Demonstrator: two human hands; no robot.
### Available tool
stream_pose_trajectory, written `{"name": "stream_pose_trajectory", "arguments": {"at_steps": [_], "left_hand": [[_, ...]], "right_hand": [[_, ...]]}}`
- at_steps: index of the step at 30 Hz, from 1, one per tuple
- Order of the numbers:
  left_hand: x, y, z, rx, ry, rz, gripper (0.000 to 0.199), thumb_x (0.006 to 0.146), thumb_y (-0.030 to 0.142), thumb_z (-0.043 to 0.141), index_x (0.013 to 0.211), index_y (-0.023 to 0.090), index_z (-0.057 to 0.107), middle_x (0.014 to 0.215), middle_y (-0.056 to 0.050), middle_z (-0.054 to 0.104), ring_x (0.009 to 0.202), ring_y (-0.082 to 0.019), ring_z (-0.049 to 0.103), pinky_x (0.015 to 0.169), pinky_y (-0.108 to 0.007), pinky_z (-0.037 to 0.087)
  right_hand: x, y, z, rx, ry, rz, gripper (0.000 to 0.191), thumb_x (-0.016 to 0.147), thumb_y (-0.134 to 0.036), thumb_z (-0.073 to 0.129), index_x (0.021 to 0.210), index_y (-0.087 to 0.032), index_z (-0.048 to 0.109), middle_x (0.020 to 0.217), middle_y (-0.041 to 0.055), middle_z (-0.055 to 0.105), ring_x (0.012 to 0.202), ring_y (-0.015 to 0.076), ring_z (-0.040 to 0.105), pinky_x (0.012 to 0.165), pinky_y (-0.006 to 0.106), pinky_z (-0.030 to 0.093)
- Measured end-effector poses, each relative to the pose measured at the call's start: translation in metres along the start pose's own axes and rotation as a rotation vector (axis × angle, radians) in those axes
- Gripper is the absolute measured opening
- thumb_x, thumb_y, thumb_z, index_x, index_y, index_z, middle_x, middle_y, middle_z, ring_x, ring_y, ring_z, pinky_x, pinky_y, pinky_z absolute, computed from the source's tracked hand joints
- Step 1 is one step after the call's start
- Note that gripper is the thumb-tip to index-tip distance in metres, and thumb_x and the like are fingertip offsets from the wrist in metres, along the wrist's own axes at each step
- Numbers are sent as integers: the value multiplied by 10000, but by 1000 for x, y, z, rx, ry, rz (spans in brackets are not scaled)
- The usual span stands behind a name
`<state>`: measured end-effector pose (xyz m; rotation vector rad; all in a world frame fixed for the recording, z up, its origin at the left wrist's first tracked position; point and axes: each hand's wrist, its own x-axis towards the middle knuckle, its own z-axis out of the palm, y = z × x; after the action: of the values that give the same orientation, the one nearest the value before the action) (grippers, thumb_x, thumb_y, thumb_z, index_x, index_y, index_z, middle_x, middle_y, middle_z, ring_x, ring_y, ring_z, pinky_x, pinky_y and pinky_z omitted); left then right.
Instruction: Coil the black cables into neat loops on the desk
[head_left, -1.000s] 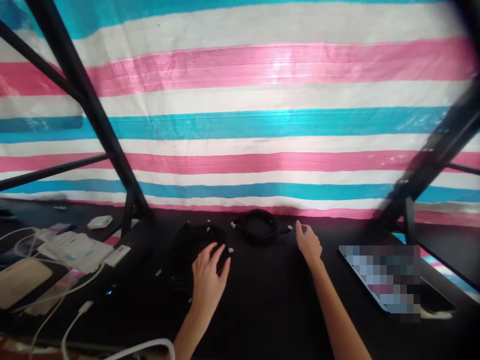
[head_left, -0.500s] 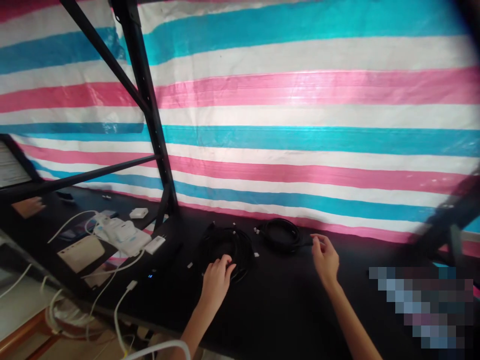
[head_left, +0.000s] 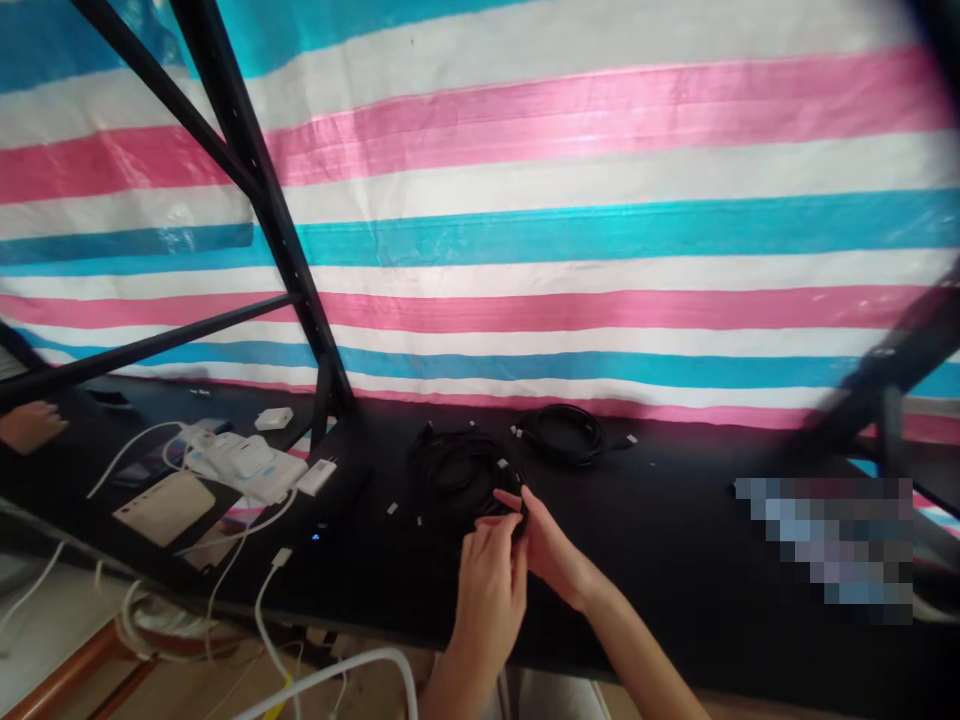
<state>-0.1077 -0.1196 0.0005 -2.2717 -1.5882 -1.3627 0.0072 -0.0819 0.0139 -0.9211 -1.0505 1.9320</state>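
Note:
Several coils of black cable lie on the black table, with small white-tagged ends around them. At the near right edge of this pile, my left hand has its fingers closed on a black cable. My right hand meets it there, fingers wrapped round the same dark cable. A white-tipped connector shows just above the fingers. A separate black cable coil lies behind my hands, its white-tagged end reaching to the right.
At the left are a white power strip, a white charger, loose white cables and a black metal post. Another person's hand shows at the far left. A striped sheet hangs behind; a pixelated patch covers the right.
My right hand has moved left from the rear coil to join my left hand. My left hand has shifted right and nearer. The view has tilted down slightly.

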Motion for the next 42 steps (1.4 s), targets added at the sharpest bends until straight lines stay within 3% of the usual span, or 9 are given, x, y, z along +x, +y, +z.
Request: {"name": "stream_pose_trajectory", "arguments": {"at_steps": [6,11,15,23,28,32,35,39,42], "left_hand": [[-13,-24,-10,169,35,-254,251,890,310,466,1087,180,552,1059,-115,592,991,-254,553,816,-391,443],[-14,-58,-22,491,-36,-536,428,854,415,473,1142,110,553,1024,-160,588,932,-325,543,760,-449,427],[-20,-69,-21,210,-149,-559,303,827,377,480,983,141,589,874,-115,652,876,-308,588,772,-456,439],[-17,-29,-14,-648,38,-720,150,782,294,526,880,212,449,701,28,566,505,-125,558,529,-268,462],[-12,0,-9,-976,206,-668,84,789,153,462,848,211,444,514,94,452,440,-84,460,480,-206,373],[4,12,-2,-1051,401,-692,117,744,109,484,807,201,449,485,101,401,459,-82,444,510,-211,357],[11,19,9,-1061,422,-702,110,736,108,487,773,197,434,519,90,409,504,-84,450,553,-221,368],[6,19,27,-1006,160,-676,152,762,181,492,907,199,448,636,49,489,614,-116,504,644,-264,414],[-1,13,35,-770,64,-717,361,737,258,541,1065,191,406,958,-63,558,846,-170,563,728,-309,448]], "right_hand": [[11,29,-15,-719,482,-354,254,739,-292,600,969,-187,628,1034,93,543,912,234,563,810,381,478],[4,45,-23,-1002,720,-400,189,742,-223,553,918,-187,610,1072,131,482,989,295,493,881,466,426],[-3,46,-22,-866,588,-410,160,792,-212,483,943,-190,532,941,89,545,884,240,547,842,415,448],[-16,30,-29,-571,454,-233,271,829,-412,477,1019,-220,497,949,51,485,654,155,534,414,245,454],[-33,13,-37,-484,379,-377,326,855,-452,520,1070,-215,455,831,10,570,789,159,569,717,282,469],[-59,-15,-39,-346,315,-433,517,867,-462,524,1278,-235,308,791,-15,574,755,139,550,725,268,426],[-75,-34,-39,-348,227,-457,482,889,-446,501,1296,-205,406,759,-9,568,752,137,533,757,271,417],[-85,-44,-45,-249,222,-481,380,882,-442,520,1141,-166,562,668,-8,544,642,132,533,672,269,439],[-92,-46,-52,-213,319,-483,395,868,-443,546,1141,-160,580,633,-21,498,494,88,418,479,217,336]]}}
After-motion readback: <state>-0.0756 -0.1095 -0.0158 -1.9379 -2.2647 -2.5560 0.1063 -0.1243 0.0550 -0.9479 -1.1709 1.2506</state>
